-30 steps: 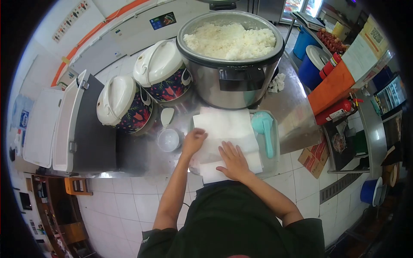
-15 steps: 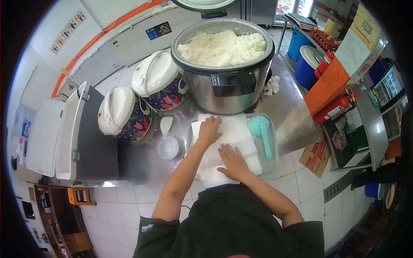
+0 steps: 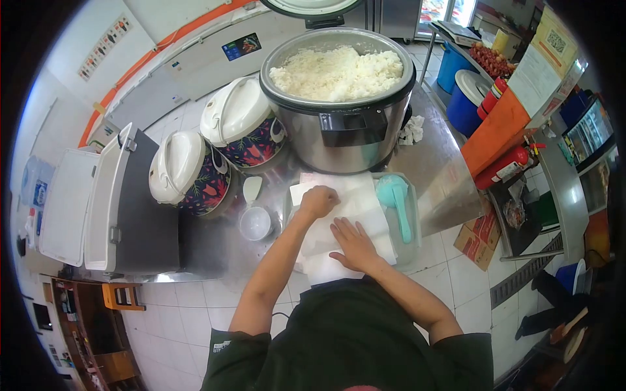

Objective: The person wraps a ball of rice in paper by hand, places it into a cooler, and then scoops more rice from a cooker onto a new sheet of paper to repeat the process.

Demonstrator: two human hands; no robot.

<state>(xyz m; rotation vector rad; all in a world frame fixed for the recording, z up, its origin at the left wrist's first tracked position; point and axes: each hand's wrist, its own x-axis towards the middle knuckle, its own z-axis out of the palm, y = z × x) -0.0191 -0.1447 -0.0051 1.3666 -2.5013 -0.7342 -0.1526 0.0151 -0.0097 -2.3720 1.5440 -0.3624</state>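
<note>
White paper sheets [image 3: 352,189] lie stacked over a clear plastic tray [image 3: 411,257] on the steel table. My left hand [image 3: 319,202] rests on the upper left part of the sheets with its fingers curled in; what is in them, if anything, is hidden. Lower down, my right hand [image 3: 354,245] lies flat on the paper, fingers stretched out. Beside the sheets, at the tray's right side, sits a turquoise scoop [image 3: 393,192] with its handle toward me. A clear plastic cup [image 3: 255,223] and a pale rice paddle [image 3: 252,189] are left of the tray.
A large steel rice cooker [image 3: 345,143] full of cooked rice [image 3: 336,72] stands behind the tray. Two floral lidded pots [image 3: 195,173] and an open grey cooler box [image 3: 147,208] are at left. Crumpled tissue [image 3: 411,130] lies right of the cooker, near an orange post [image 3: 499,133].
My left hand's fingers have gone from stretched out on the paper to curled in. The right hand stays in place. At far right, a person's dark-clothed limb has come further into view.
</note>
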